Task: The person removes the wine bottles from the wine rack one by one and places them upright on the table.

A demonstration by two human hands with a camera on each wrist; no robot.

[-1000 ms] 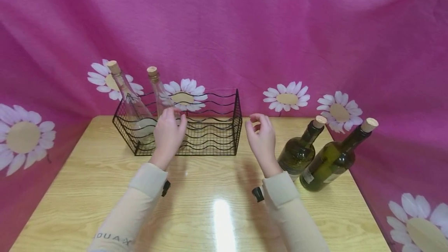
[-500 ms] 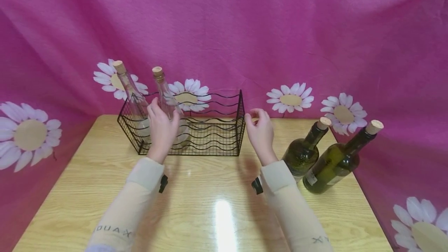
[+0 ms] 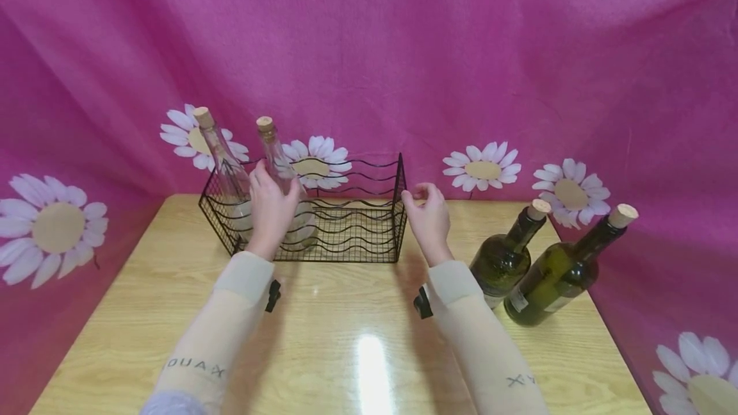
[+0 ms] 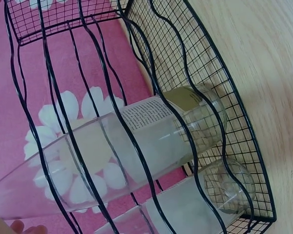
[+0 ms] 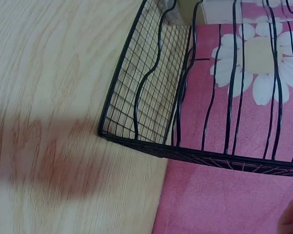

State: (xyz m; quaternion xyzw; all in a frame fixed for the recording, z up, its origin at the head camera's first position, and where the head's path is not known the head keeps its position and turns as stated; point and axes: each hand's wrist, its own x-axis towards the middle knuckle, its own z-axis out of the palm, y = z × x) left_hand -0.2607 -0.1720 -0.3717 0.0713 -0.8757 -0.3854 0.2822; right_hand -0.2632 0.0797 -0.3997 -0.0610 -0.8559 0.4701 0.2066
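Observation:
A black wire bottle rack (image 3: 346, 239) with wavy bars stands at the back of the table. Two clear glass bottles with corks lean in its left part, the far-left one (image 3: 227, 175) and a second clear bottle (image 3: 302, 226) beside it. My left hand (image 3: 268, 210) grips this second bottle by its upper part. In the left wrist view, fingertips (image 4: 29, 229) show at the neck end of the clear bottle (image 4: 158, 131), behind the bars. My right hand (image 3: 429, 218), holding nothing, has loosely curled fingers next to the rack's right end panel (image 3: 400, 223).
Two dark green corked bottles stand on the right, a nearer-left one (image 3: 501, 264) beside my right forearm and another green bottle (image 3: 553, 277) further right. A pink flowered cloth (image 3: 369, 50) hangs behind the wooden table (image 3: 323, 325).
My left hand has shifted slightly left and up to the second clear bottle and taken hold of it. My right hand stays beside the rack's right end. The head view has shifted slightly.

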